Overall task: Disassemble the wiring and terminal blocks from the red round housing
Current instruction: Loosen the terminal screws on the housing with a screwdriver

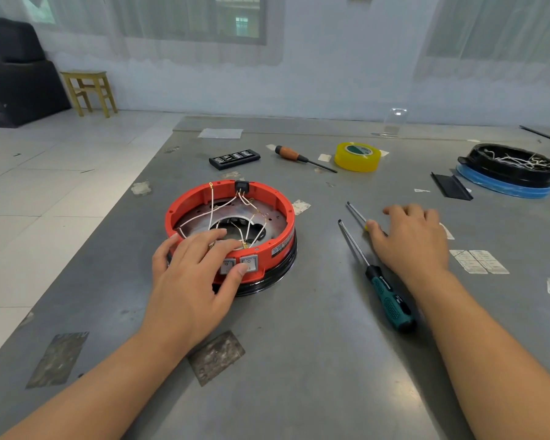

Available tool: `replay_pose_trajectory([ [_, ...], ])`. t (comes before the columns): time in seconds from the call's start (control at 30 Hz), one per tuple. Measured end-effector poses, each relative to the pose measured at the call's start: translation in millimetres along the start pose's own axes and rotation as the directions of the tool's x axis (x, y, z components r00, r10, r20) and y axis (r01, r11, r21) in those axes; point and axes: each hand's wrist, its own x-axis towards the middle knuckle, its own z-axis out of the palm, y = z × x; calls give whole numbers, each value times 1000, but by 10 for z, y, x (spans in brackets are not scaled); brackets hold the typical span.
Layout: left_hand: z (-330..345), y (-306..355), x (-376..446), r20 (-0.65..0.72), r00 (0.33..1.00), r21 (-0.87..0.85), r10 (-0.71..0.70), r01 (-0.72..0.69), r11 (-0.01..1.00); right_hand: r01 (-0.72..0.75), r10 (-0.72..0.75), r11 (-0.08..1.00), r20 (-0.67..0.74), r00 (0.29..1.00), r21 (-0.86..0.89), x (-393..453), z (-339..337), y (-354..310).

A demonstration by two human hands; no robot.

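Observation:
The red round housing (pixel 269 201) sits on the grey metal table (pixel 299 360), left of centre. White wires (pixel 211 204) cross its inside, running to a black block (pixel 241 186) on the far wall. Two grey rocker switches (pixel 249 263) sit in its near wall. My left hand (pixel 192 277) grips the near rim, fingers over the edge and thumb by the switches. My right hand (pixel 410 239) lies over a yellow-handled screwdriver (pixel 356 212), fingers curled on its handle. A green-handled flat screwdriver (pixel 385 287) lies beside that hand, untouched.
Behind the housing lie a black bit case (pixel 234 158), a wood-handled screwdriver (pixel 296 156) and a yellow tape roll (pixel 358 156). At far right a black dish holding loose wires (pixel 511 165) rests on a blue ring, with a black strip (pixel 451 186) beside it. Paper labels (pixel 480 262) dot the table.

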Motion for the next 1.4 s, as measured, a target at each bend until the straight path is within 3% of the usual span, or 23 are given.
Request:
replay_pose_trajectory([
  [0.07, -15, -32, 6, 19, 1000, -16, 3, -3, 1000, 44, -47, 998, 54, 997, 48, -77, -138, -68],
  [0.17, -57, -100, 10, 56, 998, -56, 19, -16, 998, 38, -34, 999, 378, 925, -4, -192, -299, -211],
  [0.23, -89, -126, 12, 62, 998, -82, 29, -24, 996, 64, -17, 995, 501, 866, -77, -279, -337, -288],
  [0.4, -201, -261, 44, 115, 993, -163, 9, 10, 987, 83, 2, 987, 517, 856, -140, -343, -283, -332],
  [0.5, -270, -409, 87, 182, 983, -208, -19, 58, 976, 105, -23, 983, 462, 887, -153, -341, -205, -388],
  [0.57, -303, -462, 107, 214, 976, -230, -25, 76, 970, 50, -36, 999, 441, 897, -21, -315, -149, -439],
  [0.6, -309, -476, 113, 222, 975, -241, -13, 68, 968, -48, -25, 988, 454, 891, 150, -296, -124, -481],
  [0.63, -308, -482, 117, 221, 975, -250, 2, 55, 967, -217, 3, 899, 491, 871, 380, -288, -106, -537],
  [0.7, -287, -484, 120, 197, 980, -263, 20, 33, 964, -540, 31, 502, 610, 791, 675, -289, -74, -660],
  [0.77, -265, -477, 122, 176, 984, -276, 23, 27, 961, -644, -15, 257, 670, 743, 720, -304, -32, -781],
  [0.87, -255, -460, 113, 153, 988, -281, 34, 10, 960, -704, -97, 100, 711, 696, 703, -310, 23, -1002],
  [0.93, -251, -434, 113, 148, 988, -276, 42, 0, 961, -703, -110, 133, 715, 690, 699, -282, 55, -1134],
  [1.1, -172, -430, 130, 40, 999, -242, 22, -12, 970, -570, -112, 308, 623, 774, 762, -203, 83, -1373],
  [1.23, -120, -541, 127, -50, 995, -165, 82, -89, 982, -554, -118, 289, 603, 789, 781, -201, 139, -1451],
  [1.4, -45, -599, 223, -180, 954, -25, 238, -246, 969, -591, -189, 142, 607, 772, 794, -152, 182, -1415],
])
